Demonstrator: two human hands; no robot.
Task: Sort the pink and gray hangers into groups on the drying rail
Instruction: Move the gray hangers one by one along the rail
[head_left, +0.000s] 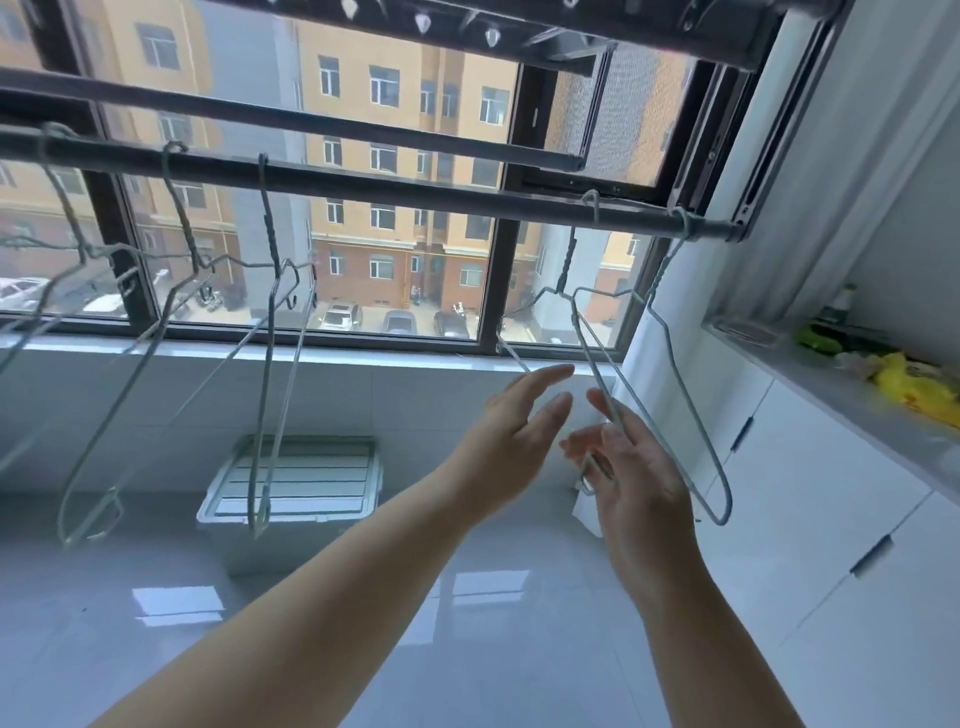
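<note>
Right grip (623, 457) touches a gray hanger (591, 353) dangling lengthwise from the drying rail (415, 188) above it, whether pinching cannot be told; left grip (519, 415), released, is just beside it.

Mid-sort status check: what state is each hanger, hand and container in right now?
Left gray hangers: hooked on drying rail, spaced apart.
Two right gray hangers: hooked near the rail's right end.
Left hand: open, holding nothing.
Right hand: fingers straight, touching the end hanger wire.
Storage box: on floor, lid on.
Cabinet doors: shut.
</note>
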